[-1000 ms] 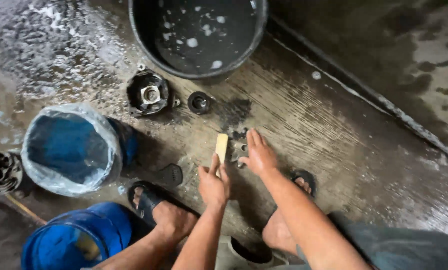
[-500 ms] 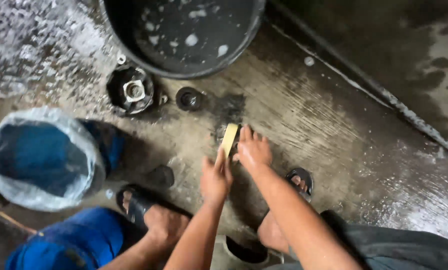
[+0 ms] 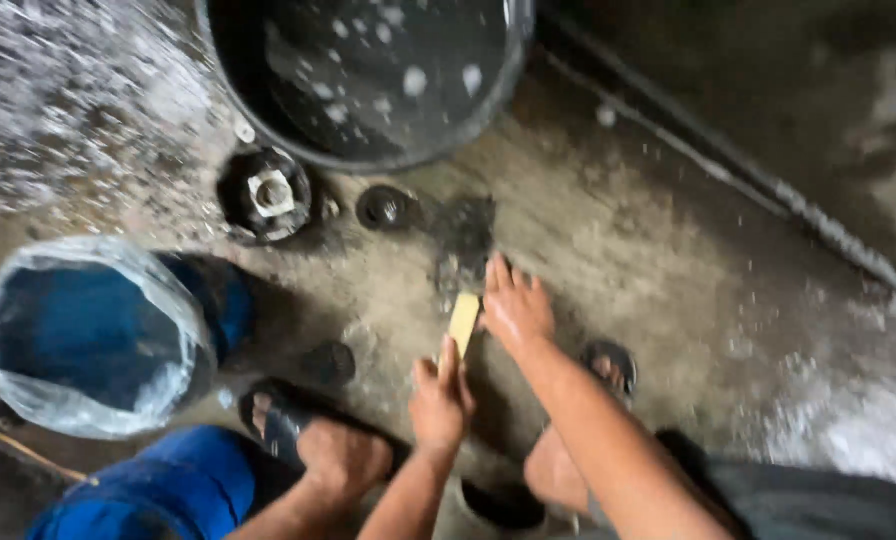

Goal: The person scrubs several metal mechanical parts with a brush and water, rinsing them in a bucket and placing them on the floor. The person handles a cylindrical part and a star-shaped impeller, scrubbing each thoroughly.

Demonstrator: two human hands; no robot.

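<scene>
My left hand point(image 3: 440, 395) grips the near end of a flat yellowish stick-like piece point(image 3: 463, 322) that rests on the wet concrete floor. Just right of it, my right hand point(image 3: 513, 305) lies palm down on the floor, its fingers reaching a dark greasy patch point(image 3: 463, 235); anything under the palm is hidden. A small black round cap point(image 3: 385, 208) and a larger black round part with a metal hub point(image 3: 265, 195) sit beyond the hands.
A big black tub point(image 3: 418, 155) of foamy water stands at the top. To the left is a blue bucket lined with clear plastic point(image 3: 88, 335), with a blue container point(image 3: 158, 490) below it. A black disc point(image 3: 328, 362) lies by my sandalled left foot point(image 3: 308, 435). A ledge point(image 3: 768, 190) runs along the right.
The yellowish piece and both hands shifted a little right, then back toward me. The view has swung, so the bucket and tub sit differently in frame.
</scene>
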